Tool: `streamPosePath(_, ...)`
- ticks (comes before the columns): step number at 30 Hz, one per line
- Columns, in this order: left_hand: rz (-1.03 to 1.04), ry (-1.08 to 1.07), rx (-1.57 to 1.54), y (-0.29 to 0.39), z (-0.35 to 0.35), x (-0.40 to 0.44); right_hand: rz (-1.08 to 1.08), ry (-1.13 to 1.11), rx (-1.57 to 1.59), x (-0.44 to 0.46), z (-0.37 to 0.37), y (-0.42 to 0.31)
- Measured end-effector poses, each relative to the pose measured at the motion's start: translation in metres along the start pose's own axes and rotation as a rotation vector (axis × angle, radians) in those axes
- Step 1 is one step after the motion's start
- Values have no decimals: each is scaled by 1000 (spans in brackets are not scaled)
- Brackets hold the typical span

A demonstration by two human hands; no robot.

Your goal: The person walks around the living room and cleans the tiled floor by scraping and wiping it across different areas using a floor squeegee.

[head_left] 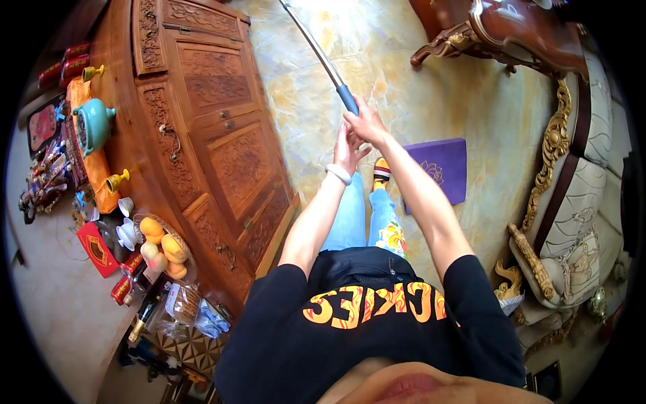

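A long metal pole (319, 57) with a blue-grey grip slants up and left over the marbled floor. My right hand (365, 124) is wrapped round the lower end of that grip. Just below and left of it is my left hand (347, 151), a pale bracelet on its wrist. Its fingers are spread and hold nothing; they are close to my right hand, and I cannot tell whether the two touch. The pole's far end lies outside the top of the view.
A carved wooden cabinet (195, 121) stands at the left, bearing a turquoise pot (96, 126) and a basket of fruit. A purple mat (441, 172) lies on the floor (377, 81). At the right are a carved table (518, 37) and a sofa (572, 215).
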State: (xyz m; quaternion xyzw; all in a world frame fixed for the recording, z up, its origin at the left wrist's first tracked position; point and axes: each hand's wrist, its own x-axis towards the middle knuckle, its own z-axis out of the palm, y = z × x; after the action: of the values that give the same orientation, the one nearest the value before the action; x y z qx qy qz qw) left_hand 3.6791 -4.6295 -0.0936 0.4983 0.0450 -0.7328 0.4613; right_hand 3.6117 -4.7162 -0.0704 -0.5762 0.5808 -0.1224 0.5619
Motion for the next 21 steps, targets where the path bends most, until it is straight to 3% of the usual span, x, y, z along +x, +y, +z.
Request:
streamPosePath(2, -87, 65, -16, -18, -7, -6, 76, -67, 125, -23, 0, 31)
streamPosePath(4, -148, 85, -35, -34, -7, -13, 10, -69, 281, -79, -14, 40)
streamPosePath(5, -185, 47, -39, -44, -9, -12, -67, -59, 281, -111, -24, 50)
streamPosePath(6, -214, 79, -53, -54, -2, -12, -78, 4, 78, -148, -34, 72)
streamPosePath(7, -242, 60, -35, -63, 5, -13, 134, -68, 53, -190, -54, 78)
streamPosePath(8, -269, 41, -15, -72, 11, -14, 152, -62, 112, -233, -65, 107)
streamPosePath(9, -307, -10, 53, -76, 23, -19, 511, -141, 179, -282, -84, 117)
streamPosePath(10, -508, -143, 66, -100, 10, -4, 574, -94, 240, -334, -95, 127)
streamPosePath(11, -694, -125, 128, -109, 25, -12, 705, -143, 322, -387, -109, 130)
streamPosePath(12, -698, -136, 228, -129, 32, -23, 803, -106, 457, -443, -115, 139)
streamPosePath(13, -787, -168, 282, -165, 20, -19, 784, -79, 260, -482, -120, 119)
streamPosePath(14, -940, -33, 131, -183, 22, -29, 949, -45, 135, -523, -118, 109)
streamPosePath(15, -1064, -89, 171, -191, 22, -49, 927, 117, 149, -587, -99, 146)
streamPosePath(16, -1119, -156, 243, -214, 20, -62, 990, 125, 72, -581, -103, 104)
streamPosePath(17, -1169, -154, 425, -209, 36, -75, 1030, 215, 205, -588, -90, 112)
streamPosePath(18, -1106, -83, 490, -199, 46, -77, 1004, 228, 190, -595, -81, 120)
streamPosePath(20, -1018, -258, 489, -177, 36, -52, 877, 183, 6, -548, -72, 93)
streamPosePath(21, -800, -211, 566, -174, 25, -33, 793, 194, 74, -505, -69, 74)
